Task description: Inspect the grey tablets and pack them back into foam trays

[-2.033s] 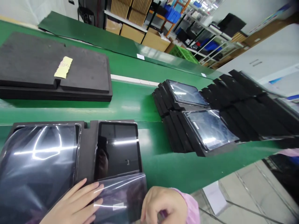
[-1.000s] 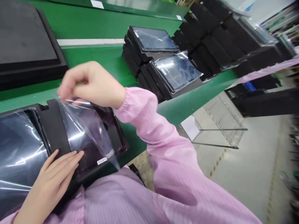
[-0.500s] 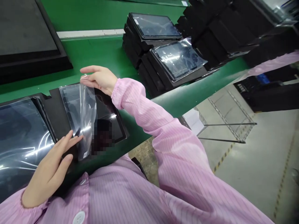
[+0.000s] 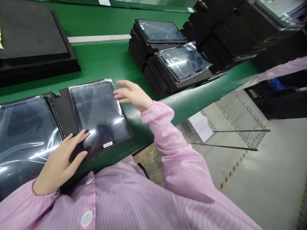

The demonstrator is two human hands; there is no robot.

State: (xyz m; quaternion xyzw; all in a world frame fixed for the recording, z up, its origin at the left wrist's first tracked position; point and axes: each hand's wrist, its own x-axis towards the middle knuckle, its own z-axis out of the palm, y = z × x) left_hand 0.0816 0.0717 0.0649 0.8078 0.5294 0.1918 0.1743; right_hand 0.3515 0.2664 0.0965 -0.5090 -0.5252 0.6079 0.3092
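A dark tablet-like screen panel [image 4: 98, 108] lies on a black foam tray [image 4: 64, 107] in front of me. Clear film covers its face, with a small white label [image 4: 107, 144] near the bottom edge. My left hand [image 4: 59, 163] is open, fingertips resting at the panel's lower left edge. At the upper right edge is my right hand [image 4: 135, 95], its fingers spread close to the film's corner; I cannot tell whether they touch it. Left of the tray, another film-covered panel [image 4: 26, 127] lies partly under my left forearm.
Black foam trays with two film-covered panels [image 4: 160, 30] stand stacked at the back, beside a taller stack [image 4: 225, 32] at right. A large black foam block [image 4: 31, 35] sits at the far left of the green bench [image 4: 103, 60]. A wire rack [image 4: 240, 121] stands beyond the bench edge.
The film, earlier folded back across the panel, now lies flat over it. My right hand has moved right to the panel's upper right edge. My left hand stays at the lower left.
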